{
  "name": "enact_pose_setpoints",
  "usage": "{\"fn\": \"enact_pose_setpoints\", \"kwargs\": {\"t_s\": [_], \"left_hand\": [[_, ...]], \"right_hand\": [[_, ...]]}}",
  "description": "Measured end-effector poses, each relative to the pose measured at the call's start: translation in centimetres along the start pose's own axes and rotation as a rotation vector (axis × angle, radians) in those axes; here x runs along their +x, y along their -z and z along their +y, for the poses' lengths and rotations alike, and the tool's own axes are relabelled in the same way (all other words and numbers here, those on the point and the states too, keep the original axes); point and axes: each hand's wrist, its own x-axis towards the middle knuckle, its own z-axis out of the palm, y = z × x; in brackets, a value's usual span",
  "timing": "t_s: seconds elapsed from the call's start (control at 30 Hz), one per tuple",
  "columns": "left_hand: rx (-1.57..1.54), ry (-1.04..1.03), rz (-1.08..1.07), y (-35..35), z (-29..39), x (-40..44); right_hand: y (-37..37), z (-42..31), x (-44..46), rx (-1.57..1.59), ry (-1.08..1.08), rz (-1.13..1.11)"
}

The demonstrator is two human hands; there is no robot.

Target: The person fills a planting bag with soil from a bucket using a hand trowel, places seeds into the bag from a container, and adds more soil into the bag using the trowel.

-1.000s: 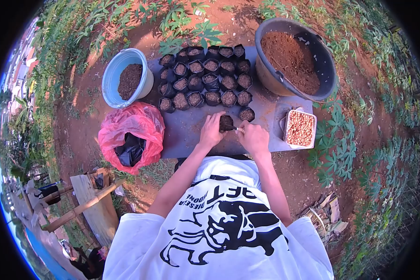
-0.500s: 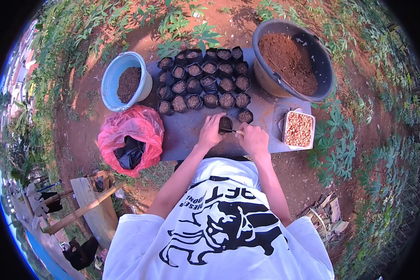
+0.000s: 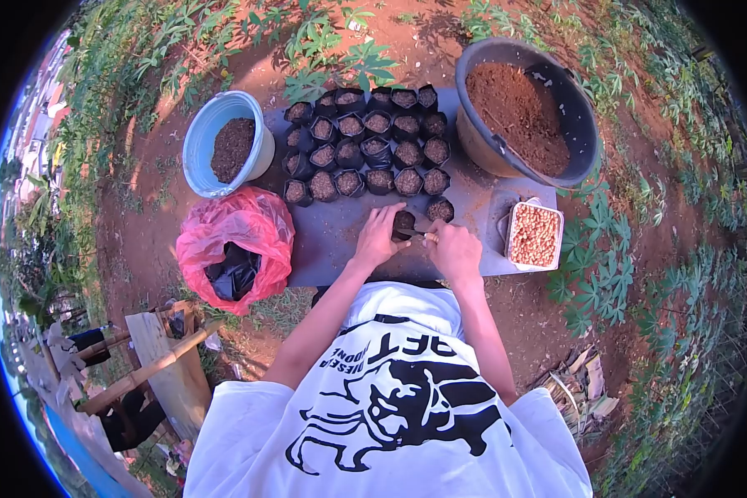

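Note:
My left hand (image 3: 379, 236) is closed around the side of a small black plastic seedling bag (image 3: 403, 222) with dark soil in it. In my right hand (image 3: 456, 248) is a small tool with a flat metal blade (image 3: 421, 224), its blade beside the bag's rim; its exact kind is hard to make out. Just beyond my right hand stands another filled seedling bag (image 3: 441, 209). Several rows of soil-filled black bags (image 3: 378, 124) stand upright behind it on the grey table (image 3: 324, 241).
A light blue bucket (image 3: 260, 153) of dark soil stands at the left, above a pink plastic bag (image 3: 195, 241) holding black plastic. At the right are a large dark tub (image 3: 473, 137) of reddish-brown soil and a white container of tan seeds or nuts (image 3: 534, 235). Leafy plants (image 3: 598, 241) border the table.
The blade in my right hand has turned, so its flat side shows more beside the seedling bag. My left hand stays on the bag. The whole view has shifted slightly.

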Motion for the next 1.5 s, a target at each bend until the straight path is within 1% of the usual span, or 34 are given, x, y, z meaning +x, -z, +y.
{"fn": "enact_pose_setpoints", "kwargs": {"t_s": [0.1, 0.17, 0.3, 0.37, 0.57, 0.6, 0.67, 0.7, 0.8, 0.87, 0.9, 1.0, 1.07, 1.1, 1.23, 1.37, 1.5], "left_hand": [[-0.016, 0.007, -0.037, -0.5, -0.7, 0.2], [0.014, -0.017, -0.061, -0.2, -0.8, 0.3], [0.026, -0.024, -0.027, -0.2, -0.1, 0.2], [0.04, -0.021, -0.024, -0.4, -0.2, 0.4], [0.024, -0.046, -0.065, -0.2, -0.6, 0.4], [0.018, -0.041, -0.042, 0.1, -0.5, 0.5], [0.001, -0.029, -0.003, 0.3, 0.1, 0.2], [0.001, -0.018, -0.02, 0.1, 0.0, 0.2], [0.018, -0.008, -0.069, 0.2, -0.5, 0.6], [0.039, -0.017, -0.098, 0.4, -0.5, 0.4], [0.028, -0.025, -0.079, 0.4, -0.3, 0.2], [0.015, -0.054, -0.03, 0.3, -0.2, 0.2], [0.023, -0.051, -0.007, -0.2, -0.7, 0.1], [0.012, -0.053, -0.011, -0.2, -0.9, 0.1], [-0.002, -0.062, -0.027, 0.0, -0.5, 0.0], [0.014, -0.083, 0.01, 0.0, -0.8, -0.1], [0.007, -0.042, -0.027, -0.2, -0.9, 0.1]], "right_hand": [[-0.4, 0.4, 0.3, -0.035, -0.02, -0.038], [-0.4, 0.4, 0.1, -0.004, -0.006, -0.005], [-0.9, 0.3, 0.5, -0.049, -0.014, -0.014], [-0.6, 0.4, 0.4, -0.017, -0.002, 0.004], [0.0, 0.4, 0.1, -0.017, 0.039, 0.032], [-0.1, 0.4, 0.2, -0.006, 0.053, 0.03], [-0.1, -0.1, 0.3, -0.01, -0.002, 0.005], [-0.1, -0.2, 0.3, -0.015, -0.034, -0.006], [-0.1, 0.3, 0.2, -0.005, -0.007, -0.016], [0.1, -0.2, 0.2, 0.015, -0.017, 0.017], [0.2, -0.3, 0.1, 0.024, -0.024, 0.033], [-0.4, 0.0, 0.5, -0.021, -0.025, -0.009], [0.0, 0.0, 0.2, 0.005, 0.015, 0.0], [0.1, -0.1, 0.0, 0.018, 0.033, 0.003], [-0.6, 0.3, 0.2, -0.027, -0.004, 0.003], [-0.6, -0.1, 0.3, -0.026, -0.02, -0.033], [-0.3, 0.1, 0.1, -0.017, -0.01, -0.03]]}}
